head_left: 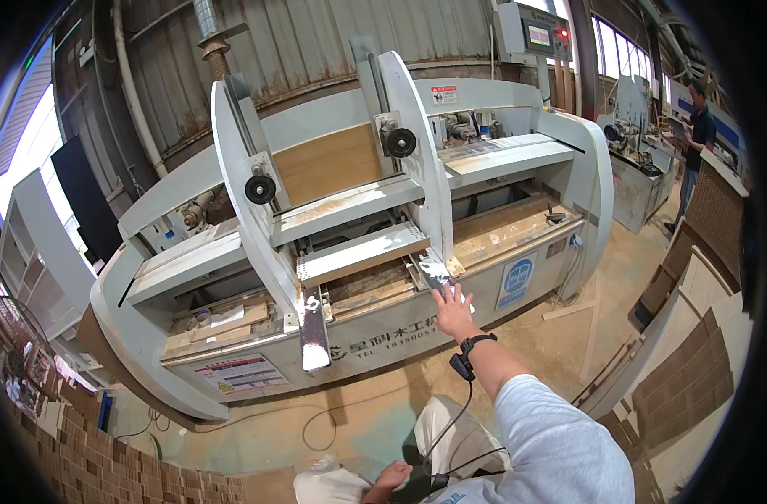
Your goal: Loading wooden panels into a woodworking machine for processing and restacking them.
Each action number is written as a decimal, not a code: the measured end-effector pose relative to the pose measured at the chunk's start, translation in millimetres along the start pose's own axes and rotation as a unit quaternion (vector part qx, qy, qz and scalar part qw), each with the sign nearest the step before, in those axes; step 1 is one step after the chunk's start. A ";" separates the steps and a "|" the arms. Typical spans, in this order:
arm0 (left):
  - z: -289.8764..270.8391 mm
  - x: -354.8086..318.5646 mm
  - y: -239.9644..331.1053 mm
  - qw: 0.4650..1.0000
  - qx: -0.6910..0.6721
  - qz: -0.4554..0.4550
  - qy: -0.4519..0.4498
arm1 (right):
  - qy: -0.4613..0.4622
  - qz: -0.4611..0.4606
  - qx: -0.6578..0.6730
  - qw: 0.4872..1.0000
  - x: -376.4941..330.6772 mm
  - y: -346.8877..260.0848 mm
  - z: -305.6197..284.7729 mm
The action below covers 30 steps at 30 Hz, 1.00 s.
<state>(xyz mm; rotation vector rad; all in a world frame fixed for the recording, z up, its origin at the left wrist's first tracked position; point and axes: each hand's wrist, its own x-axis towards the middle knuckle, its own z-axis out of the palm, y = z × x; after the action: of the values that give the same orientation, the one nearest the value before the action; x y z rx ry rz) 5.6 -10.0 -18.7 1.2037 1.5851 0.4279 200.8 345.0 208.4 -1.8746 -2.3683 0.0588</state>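
My right hand (456, 314) reaches forward with its fingers spread and rests at the near end of the right-hand support bar (434, 272), whose top is worn and white-flecked. My left hand (394, 475) hangs low by my legs, its fingers curled in, with nothing visible in it. Ahead stands a large pale grey woodworking machine (568, 181) with two tall curved uprights, each bearing a black hand knob (260, 189). Between the uprights lies a narrow white board (362, 254) with small dots at its ends. The left-hand support bar (314, 332) juts toward me.
A control box (530, 34) with a lit screen stands at the back right. Brown panels (682, 386) lean at the right, and stacked brown pieces (106, 458) fill the lower left. Cables (320, 424) trail over the floor. Another person (698, 126) stands at the far right.
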 end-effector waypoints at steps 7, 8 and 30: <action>7.5 2.5 -14.0 0.997 -0.039 -0.059 0.011 | -0.011 -0.001 -0.004 1.000 -2.7 -6.5 -10.1; 7.3 1.9 -13.5 0.997 -0.039 -0.060 0.011 | -0.017 0.000 0.007 1.000 -3.4 -6.1 -10.7; 4.6 19.0 -45.1 0.901 0.318 0.293 -0.025 | 0.048 -0.003 -0.006 0.999 0.5 20.1 18.1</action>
<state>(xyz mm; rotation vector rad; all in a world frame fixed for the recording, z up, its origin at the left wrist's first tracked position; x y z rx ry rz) -10.9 -14.4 -64.8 2.1987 1.3251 0.2451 218.0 350.9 188.3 -1.8317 -2.3149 -0.0459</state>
